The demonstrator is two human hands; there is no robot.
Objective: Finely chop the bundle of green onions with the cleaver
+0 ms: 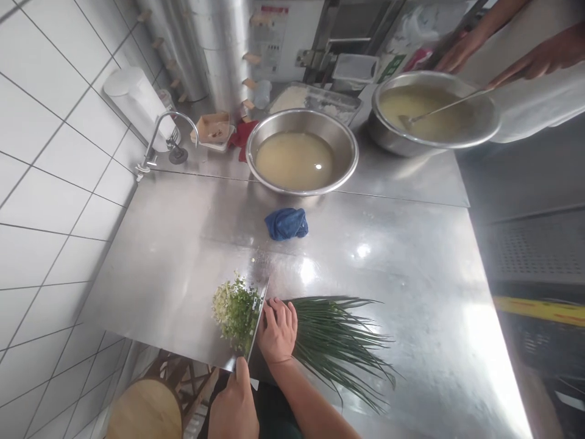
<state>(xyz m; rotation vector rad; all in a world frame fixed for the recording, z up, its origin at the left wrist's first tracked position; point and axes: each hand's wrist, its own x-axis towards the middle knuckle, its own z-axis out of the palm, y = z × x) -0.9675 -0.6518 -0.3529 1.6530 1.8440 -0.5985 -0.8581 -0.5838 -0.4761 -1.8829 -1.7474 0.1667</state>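
Note:
My left hand (234,402) is closed around the handle of a kitchen knife (258,320), at the front edge of the steel table (183,244). The blade points away from me, upright, between a heap of chopped scallions (233,308) on its left and a bunch of long green scallions (338,335) on its right. My right hand (278,332) presses on the cut end of the bunch, fingers curled close beside the blade. The green tips fan out to the right. Small green bits cling to the blade.
A blue cloth (287,224) lies beyond the knife. Behind it stands a metal basin (301,186) of cloudy yellowish liquid. At back right, another person's hands (543,58) stir a second basin (402,143). A tap (155,134) is at left, a round stool (145,411) below.

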